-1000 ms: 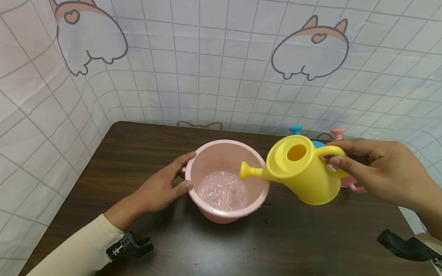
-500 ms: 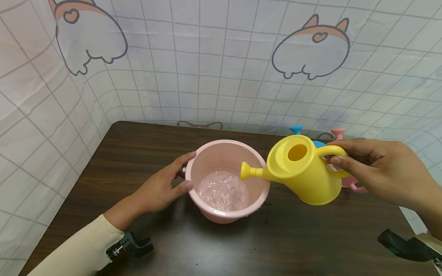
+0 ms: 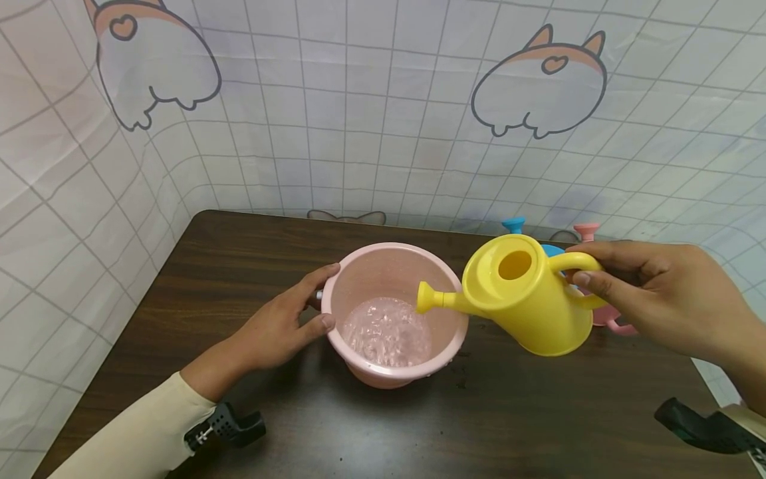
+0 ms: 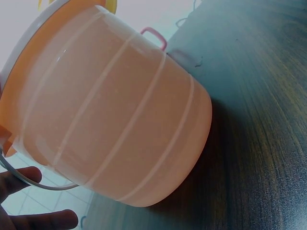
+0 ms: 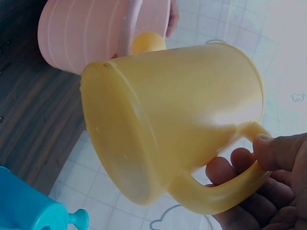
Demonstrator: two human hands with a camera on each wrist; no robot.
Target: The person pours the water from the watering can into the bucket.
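Note:
A pink bucket (image 3: 389, 269) stands on the dark wooden table, with rippling water (image 3: 385, 336) in its bottom. My left hand (image 3: 275, 329) holds its left rim between thumb and fingers; the left wrist view shows fingertips (image 4: 53, 220) by the thin bail handle (image 4: 53, 187). My right hand (image 3: 676, 293) grips the handle of a yellow watering can (image 3: 529, 309), lifted clear of the table and tilted left. Its spout rose (image 3: 426, 297) hangs over the bucket's right side. From the right wrist, the can's underside (image 5: 115, 139) shows, fingers curled round the handle.
Behind the yellow can, partly hidden, are a blue watering can (image 5: 29, 203) and a pink watering can (image 3: 607, 316). Water drops dot the table (image 3: 509, 412) right of the bucket. A white tiled-pattern sheet (image 3: 389, 133) hangs along the table's back and left sides.
The water surface in the bucket keeps rippling with a shifting pattern. Both hands, the bucket and the yellow watering can stay almost exactly where they were.

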